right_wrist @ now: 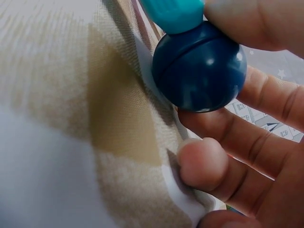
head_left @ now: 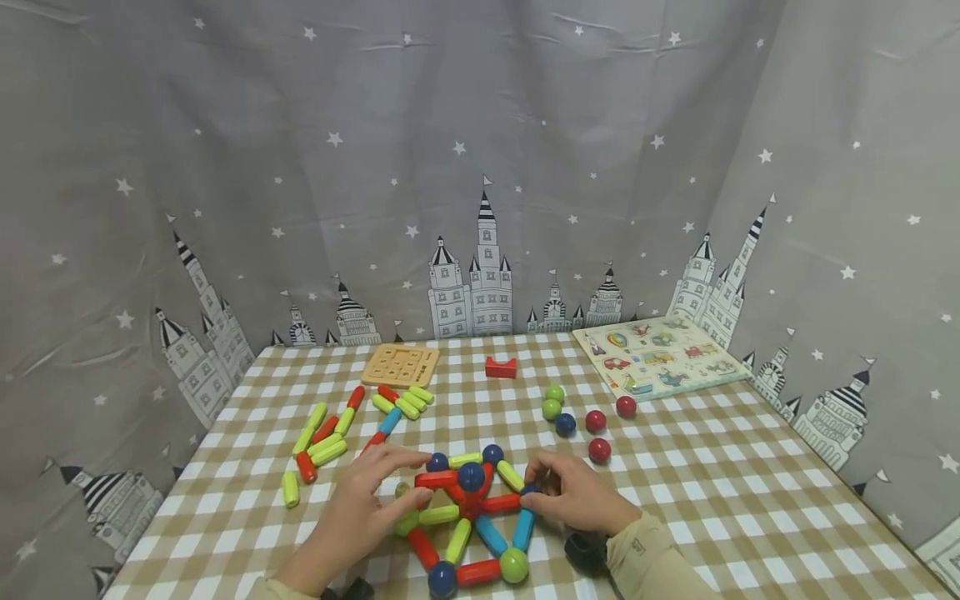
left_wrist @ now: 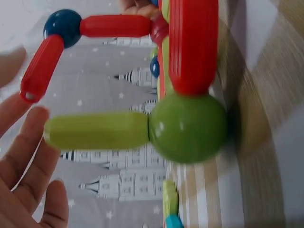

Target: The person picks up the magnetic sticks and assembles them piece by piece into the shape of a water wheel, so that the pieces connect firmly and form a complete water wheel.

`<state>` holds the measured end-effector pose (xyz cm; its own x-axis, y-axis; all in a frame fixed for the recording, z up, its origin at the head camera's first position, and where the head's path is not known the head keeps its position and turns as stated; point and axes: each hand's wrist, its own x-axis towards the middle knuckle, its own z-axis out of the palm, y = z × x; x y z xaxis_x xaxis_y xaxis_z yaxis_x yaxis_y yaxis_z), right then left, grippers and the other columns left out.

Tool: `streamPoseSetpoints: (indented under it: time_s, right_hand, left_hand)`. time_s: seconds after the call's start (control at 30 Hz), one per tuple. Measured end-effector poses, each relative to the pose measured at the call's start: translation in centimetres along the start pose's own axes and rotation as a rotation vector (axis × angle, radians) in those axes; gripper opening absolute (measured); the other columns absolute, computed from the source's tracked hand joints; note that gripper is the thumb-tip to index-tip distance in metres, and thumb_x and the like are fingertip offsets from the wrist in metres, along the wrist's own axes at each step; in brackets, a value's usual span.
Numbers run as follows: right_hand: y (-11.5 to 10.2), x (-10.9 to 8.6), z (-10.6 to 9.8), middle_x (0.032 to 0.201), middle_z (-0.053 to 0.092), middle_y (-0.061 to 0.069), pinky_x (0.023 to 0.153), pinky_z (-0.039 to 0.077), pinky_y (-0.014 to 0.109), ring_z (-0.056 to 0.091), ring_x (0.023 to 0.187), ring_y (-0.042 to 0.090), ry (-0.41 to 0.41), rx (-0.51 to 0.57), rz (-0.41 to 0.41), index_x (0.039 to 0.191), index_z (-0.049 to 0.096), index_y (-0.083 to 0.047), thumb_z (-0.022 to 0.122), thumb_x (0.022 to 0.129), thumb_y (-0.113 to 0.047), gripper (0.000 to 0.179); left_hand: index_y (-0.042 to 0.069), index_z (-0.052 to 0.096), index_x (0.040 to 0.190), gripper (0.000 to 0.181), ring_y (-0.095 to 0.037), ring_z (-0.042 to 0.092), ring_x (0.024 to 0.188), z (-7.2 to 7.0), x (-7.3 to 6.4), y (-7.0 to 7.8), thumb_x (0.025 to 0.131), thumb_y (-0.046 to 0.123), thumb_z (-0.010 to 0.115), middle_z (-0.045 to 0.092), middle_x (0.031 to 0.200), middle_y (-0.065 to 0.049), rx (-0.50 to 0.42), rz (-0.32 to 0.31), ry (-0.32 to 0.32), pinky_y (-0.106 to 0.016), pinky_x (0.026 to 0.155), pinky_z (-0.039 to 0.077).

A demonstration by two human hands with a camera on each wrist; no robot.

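In the head view, a structure of coloured sticks and balls stands on the table, with a central red ball. Above it is a raised blue ball, from which a red stick points left. My left hand has its fingers spread around the structure's left side. There, a yellow-green stick rises from a green ball, its free end by my left fingertips. At the right corner my right hand grips a blue ball between thumb and fingers; a light-blue stick joins that ball.
Loose yellow-green and red sticks lie at the left. Loose green, blue and red balls lie right of centre. Farther back are a wooden number board, a red notched block and a picture puzzle board. A curtain hangs behind.
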<state>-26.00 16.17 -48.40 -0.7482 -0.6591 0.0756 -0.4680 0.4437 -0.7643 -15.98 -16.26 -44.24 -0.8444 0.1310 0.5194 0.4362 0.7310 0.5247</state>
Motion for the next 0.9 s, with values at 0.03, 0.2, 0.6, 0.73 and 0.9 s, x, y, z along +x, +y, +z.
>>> streamPoseSetpoints:
  time_s: [0.03,0.2,0.6,0.73,0.9]
  right_hand:
    - [0.0,-0.1,0.0,0.083,0.060,-0.007,0.063,0.046,0.025,0.055,0.070,0.008,0.001,0.001,0.001,0.102,0.064,-0.025,0.075,0.093,-0.038,0.020]
    - [-0.3,-0.4,-0.1,0.084,0.061,-0.006,0.062,0.046,0.025,0.055,0.070,0.008,-0.002,-0.006,0.026,0.103,0.064,-0.024,0.075,0.094,-0.037,0.020]
    - [-0.9,-0.6,-0.5,0.090,0.064,-0.006,0.064,0.047,0.025,0.057,0.072,0.009,-0.025,-0.006,0.029,0.103,0.064,-0.023,0.073,0.095,-0.034,0.016]
    - [-1.0,-0.7,-0.6,0.094,0.065,-0.005,0.067,0.048,0.026,0.058,0.076,0.009,-0.038,0.008,0.004,0.104,0.065,-0.021,0.070,0.097,-0.028,0.011]
    - [-1.2,-1.1,-0.8,0.092,0.065,-0.004,0.069,0.050,0.026,0.059,0.078,0.007,-0.056,0.050,-0.025,0.101,0.066,-0.019,0.068,0.099,-0.024,0.005]
  left_hand:
    - [0.028,0.071,0.114,0.039,-0.003,0.059,0.096,-0.2,-0.2,0.1,0.080,0.029,0.090,0.064,0.105,0.021,0.012,-0.007,0.010,-0.030,0.081,0.055]
    - [0.029,0.057,0.084,0.035,0.002,0.045,0.063,-1.0,-1.6,0.3,0.078,0.035,0.091,0.047,0.072,0.021,0.046,0.040,-0.009,-0.019,0.055,0.041]
    - [0.034,0.063,0.092,0.023,0.003,0.051,0.062,-0.1,-2.9,1.9,0.086,0.048,0.080,0.057,0.072,0.021,-0.032,-0.123,-0.737,-0.020,0.058,0.044]
    - [0.035,0.063,0.098,0.024,0.003,0.053,0.063,-0.1,-3.0,1.7,0.087,0.048,0.080,0.059,0.073,0.021,-0.067,-0.148,-0.735,-0.020,0.060,0.046]
    - [0.036,0.065,0.105,0.022,0.004,0.055,0.067,-0.4,-3.2,1.0,0.089,0.046,0.077,0.060,0.076,0.023,-0.069,-0.108,-0.717,-0.019,0.062,0.047]
